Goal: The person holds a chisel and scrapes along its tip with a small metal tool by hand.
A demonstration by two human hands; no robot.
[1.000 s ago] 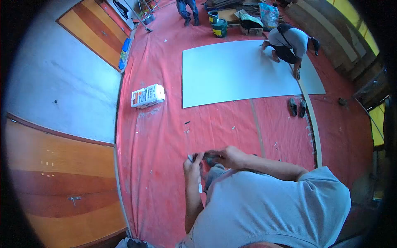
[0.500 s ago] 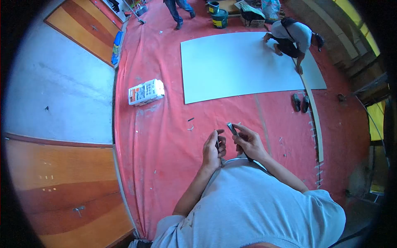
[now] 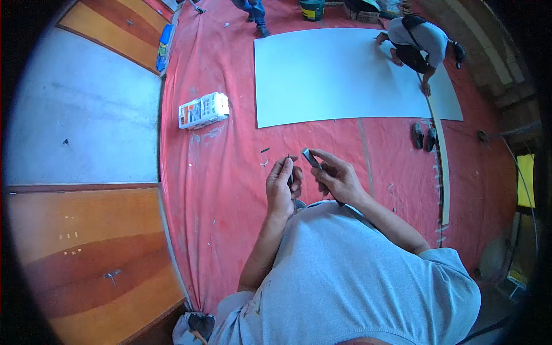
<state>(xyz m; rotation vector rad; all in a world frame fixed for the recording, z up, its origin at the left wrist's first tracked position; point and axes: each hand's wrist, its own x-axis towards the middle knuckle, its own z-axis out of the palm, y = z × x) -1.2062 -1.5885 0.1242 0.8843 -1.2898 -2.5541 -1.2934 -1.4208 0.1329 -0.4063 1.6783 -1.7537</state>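
In front of my chest, my left hand [image 3: 282,183] is closed around a thin dark object, mostly covered by the fingers, so its kind is unclear. My right hand [image 3: 339,179] grips a long dark tool with a flat silvery end [image 3: 311,158]. That end points up and left, close to the left fingertips, with a small gap between. The tool's lower part runs behind the right palm toward the grey shirt. Past both hands, a large white board [image 3: 339,80] lies flat on the red floor sheet [image 3: 230,230].
A co-worker [image 3: 422,43] crouches on the board, one hand on a long pale strip [image 3: 441,155]. Dark shoes [image 3: 424,137] sit beside the strip. A white printed bag [image 3: 203,110] lies left, near wooden doors [image 3: 86,230]. Another person's legs [image 3: 256,14] and a bucket [image 3: 312,9] are at the back.
Both hands appear higher and slightly left in view, still holding their items. The board and bag also sit higher in the picture. The standing person's legs have shifted right, nearer the board.
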